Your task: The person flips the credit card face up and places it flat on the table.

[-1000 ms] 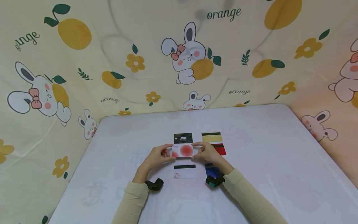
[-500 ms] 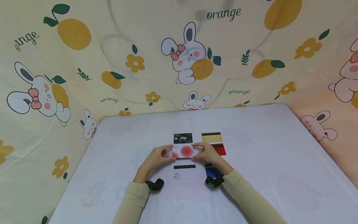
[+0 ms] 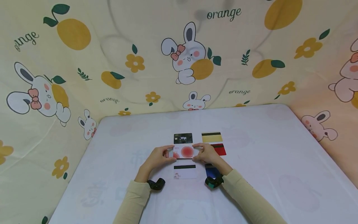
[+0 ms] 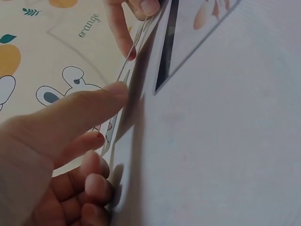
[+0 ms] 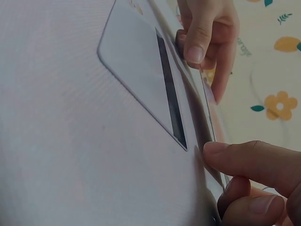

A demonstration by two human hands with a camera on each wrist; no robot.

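Note:
Between both hands is a white card with red circles, pinched at its left corners by my left hand and at its right corners by my right hand. The wrist views show it nearly edge-on, close above the table, with a shadow beneath. Just beyond it lies a black Vip card. Nearer me is a white card with a black stripe, which the right wrist view also shows as a striped card flat on the table.
On the right, a gold card lies beyond a red card, which my right hand partly covers. A blue card sits under my right wrist. The white table backs onto a cloth printed with rabbits and oranges.
The red-circled card has shifted slightly toward me and a touch to the right, both hands moving with it. The other cards stay where they were.

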